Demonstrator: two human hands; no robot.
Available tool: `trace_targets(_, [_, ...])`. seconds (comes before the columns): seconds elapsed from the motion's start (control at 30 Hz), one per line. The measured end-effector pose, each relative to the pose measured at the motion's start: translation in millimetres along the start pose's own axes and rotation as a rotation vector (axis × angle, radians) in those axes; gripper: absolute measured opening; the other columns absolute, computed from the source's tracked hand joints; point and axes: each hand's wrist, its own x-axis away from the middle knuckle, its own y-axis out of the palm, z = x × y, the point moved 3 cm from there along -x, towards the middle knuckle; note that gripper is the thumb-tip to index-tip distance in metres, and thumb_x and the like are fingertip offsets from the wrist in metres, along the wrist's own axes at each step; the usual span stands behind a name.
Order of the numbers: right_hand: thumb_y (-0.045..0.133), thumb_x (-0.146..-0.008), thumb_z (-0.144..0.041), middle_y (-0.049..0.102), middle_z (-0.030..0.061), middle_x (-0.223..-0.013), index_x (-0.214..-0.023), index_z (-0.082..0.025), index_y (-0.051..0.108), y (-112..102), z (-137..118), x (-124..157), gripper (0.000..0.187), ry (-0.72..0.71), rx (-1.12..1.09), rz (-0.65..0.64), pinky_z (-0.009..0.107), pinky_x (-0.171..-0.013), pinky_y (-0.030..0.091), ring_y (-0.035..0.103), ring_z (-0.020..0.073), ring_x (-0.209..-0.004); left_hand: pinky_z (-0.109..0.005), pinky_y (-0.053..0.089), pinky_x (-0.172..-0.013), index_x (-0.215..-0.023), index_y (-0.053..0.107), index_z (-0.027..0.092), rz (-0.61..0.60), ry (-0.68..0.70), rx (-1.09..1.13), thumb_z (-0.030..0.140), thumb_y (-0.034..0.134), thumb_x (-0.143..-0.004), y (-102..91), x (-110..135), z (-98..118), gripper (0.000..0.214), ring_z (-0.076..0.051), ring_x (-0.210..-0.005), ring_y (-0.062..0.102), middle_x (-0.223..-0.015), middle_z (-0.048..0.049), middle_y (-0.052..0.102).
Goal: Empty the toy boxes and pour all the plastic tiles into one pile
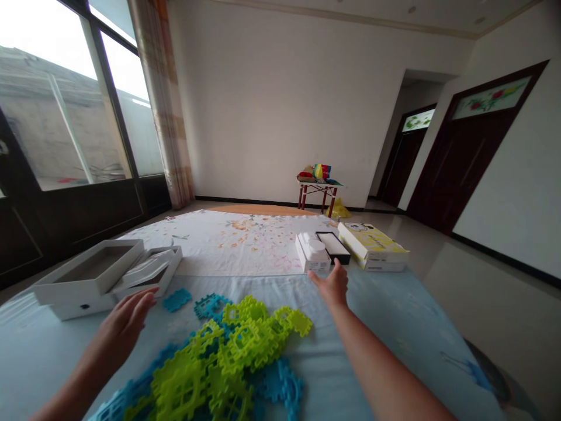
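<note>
My left hand (131, 316) hovers at the left over the blue cloth, fingers stretched out together, holding nothing. Just beyond it lies a single blue notched plastic piece (177, 300). My right hand (333, 285) is at the near end of a small white box (313, 251), its thumb and index finger spread apart. Whether it touches the box I cannot tell. Beside that box sits a black-edged open box (333, 245) with a white inside. Between my forearms is a heap of green interlocking plastic pieces (249, 339) mixed with blue pieces (280, 383).
Open white boxes (92, 275) stand at the left table side. A yellow-and-white box (372, 245) lies at the right. The table carries a blue cloth (385, 327) and a floral white cloth (210, 245). A small table (318, 187) stands by the far wall.
</note>
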Motion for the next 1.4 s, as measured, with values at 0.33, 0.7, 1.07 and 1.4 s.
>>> trace_targets(0.33, [0.063, -0.053, -0.056, 0.04, 0.0299, -0.119, -0.136, -0.009, 0.017, 44, 4, -27, 0.105, 0.1, 0.138, -0.026, 0.061, -0.076, 0.033, 0.04, 0.045, -0.107, -0.036, 0.052, -0.055, -0.077, 0.065, 0.043, 0.02, -0.143, 0.249, 0.067, 0.043, -0.066, -7.6, 53, 23, 0.035, -0.027, -0.078, 0.062, -0.087, 0.0056, 0.068])
trace_targets(0.7, [0.064, -0.058, -0.041, 0.045, 0.0192, -0.122, -0.134, -0.012, 0.018, -17, -4, 12, 0.094, -0.215, -0.05, -0.065, 0.048, -0.092, 0.034, 0.043, 0.0357, -0.111, -0.035, 0.051, -0.071, -0.091, 0.059, 0.039, 0.041, 0.147, 0.11, 0.056, 0.043, -0.074, -12.3, 55, 62, 0.029, -0.024, -0.083, 0.061, -0.097, 0.0022, 0.063])
trace_targets(1.07, [0.066, -0.056, -0.025, 0.038, 0.0123, -0.132, -0.139, -0.02, 0.011, -89, -74, 96, 0.1, -0.373, -0.367, -0.43, 0.042, -0.095, 0.039, 0.039, 0.0294, -0.119, -0.047, 0.023, -0.102, -0.136, 0.027, 0.031, -0.454, 0.813, -0.094, 0.042, 0.061, -0.07, 25.2, 55, 233, 0.074, -0.027, -0.127, 0.03, -0.138, -0.0052, 0.04])
trace_targets(1.4, [0.066, -0.053, -0.017, 0.031, 0.0107, -0.137, -0.139, -0.023, 0.007, -99, -75, 126, 0.105, -0.404, -0.442, -0.646, 0.044, -0.097, 0.036, 0.037, 0.0295, -0.12, -0.043, 0.032, -0.089, -0.106, 0.06, 0.027, -0.786, 0.741, -0.276, 0.05, 0.074, -0.044, 21.2, 46, 248, 0.068, -0.029, -0.095, 0.056, -0.1, -0.0046, 0.063])
